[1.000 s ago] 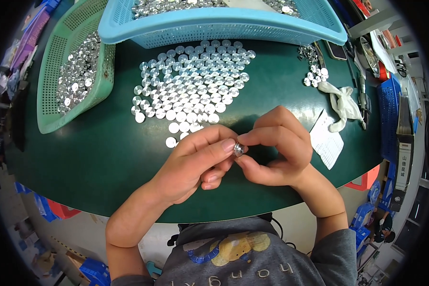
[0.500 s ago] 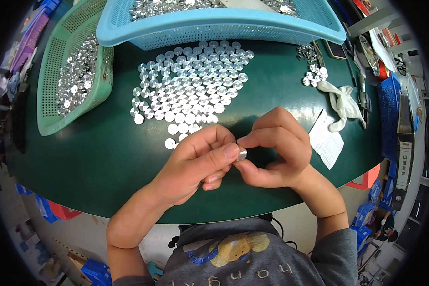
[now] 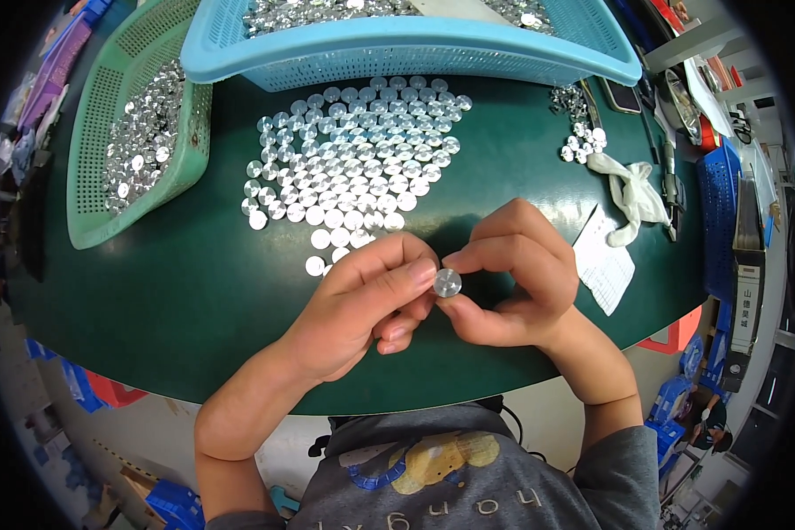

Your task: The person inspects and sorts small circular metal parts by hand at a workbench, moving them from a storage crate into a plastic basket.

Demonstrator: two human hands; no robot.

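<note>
A small round silver metal disc is pinched between both hands above the near edge of the dark green table. My left hand presses its fingertips against the disc from the left. My right hand grips it between thumb and forefinger from the right. Just beyond the hands, several matching silver discs lie spread flat in rows on the table.
A green mesh basket with discs stands at the left. A blue basket of discs sits at the back. A white glove, a paper slip and a small cluster of discs lie at the right, with tools beyond.
The hands stay in place above the table edge. The disc has been turned between the fingers so that its flat face now shows upward.
</note>
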